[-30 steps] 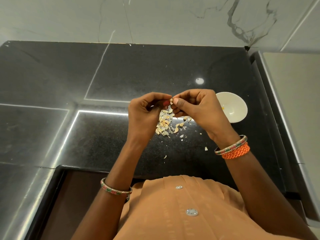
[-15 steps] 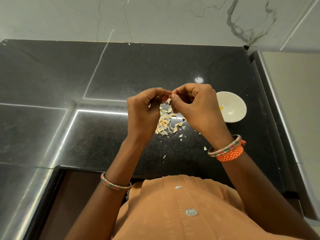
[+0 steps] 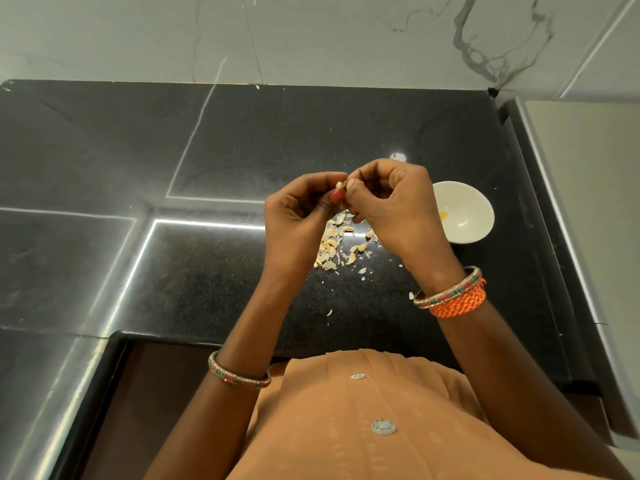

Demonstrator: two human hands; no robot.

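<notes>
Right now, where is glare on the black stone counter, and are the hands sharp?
Head view: strip reflections glare on the black stone counter beside the left hand; a round light spot shines beyond the right hand; both hands and the small pale piece they pinch look sharp.

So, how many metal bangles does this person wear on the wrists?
2. The left bangle sits on the left wrist. The right bangle sits on the right wrist, touching an orange thread band, which I do not count. None seems hidden.
</notes>
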